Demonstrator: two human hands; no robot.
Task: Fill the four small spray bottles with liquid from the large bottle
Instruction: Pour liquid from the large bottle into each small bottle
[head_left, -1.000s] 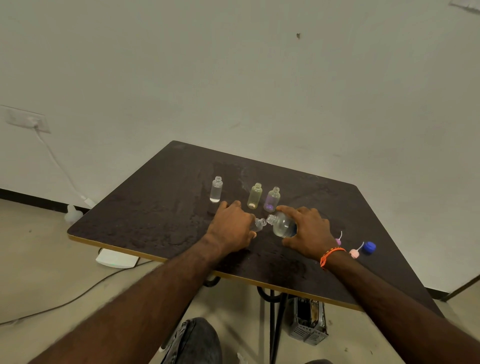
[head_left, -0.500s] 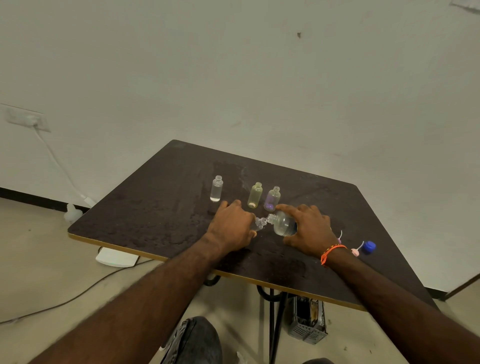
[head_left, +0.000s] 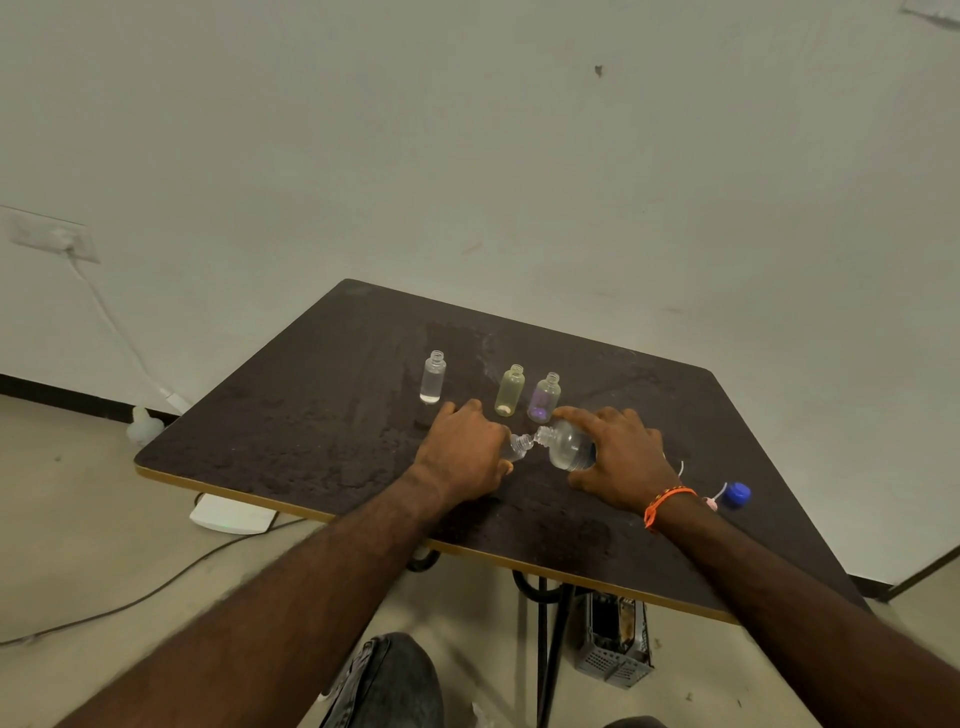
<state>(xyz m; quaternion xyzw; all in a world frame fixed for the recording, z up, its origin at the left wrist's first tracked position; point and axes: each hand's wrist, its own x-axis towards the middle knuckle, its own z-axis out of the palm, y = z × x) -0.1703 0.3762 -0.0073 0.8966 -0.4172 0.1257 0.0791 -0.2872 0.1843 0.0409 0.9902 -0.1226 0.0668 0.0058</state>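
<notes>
1. Right hand (head_left: 621, 460) curled round the large bottle (head_left: 569, 446), tipped on its side, neck toward 9 o'clock.
2. Left hand (head_left: 462, 454) gripping a small clear bottle (head_left: 518, 448), tilted, mouth meeting the large bottle's neck.
3. Standing at 12 o'clock of the hands: clear bottle (head_left: 433, 376), yellow bottle (head_left: 510, 391), purple bottle (head_left: 544, 398).
4. Blue cap (head_left: 735, 494) at 3 o'clock of the right hand, on the table (head_left: 291, 415).

Wall socket (head_left: 54, 240) with cable (head_left: 119, 338); white device (head_left: 234, 514) on floor; grey crate (head_left: 615, 644) under table

Four small bottles (head_left: 432, 376); one large bottle (head_left: 569, 447); one blue cap (head_left: 735, 494); two hands (head_left: 462, 452).
</notes>
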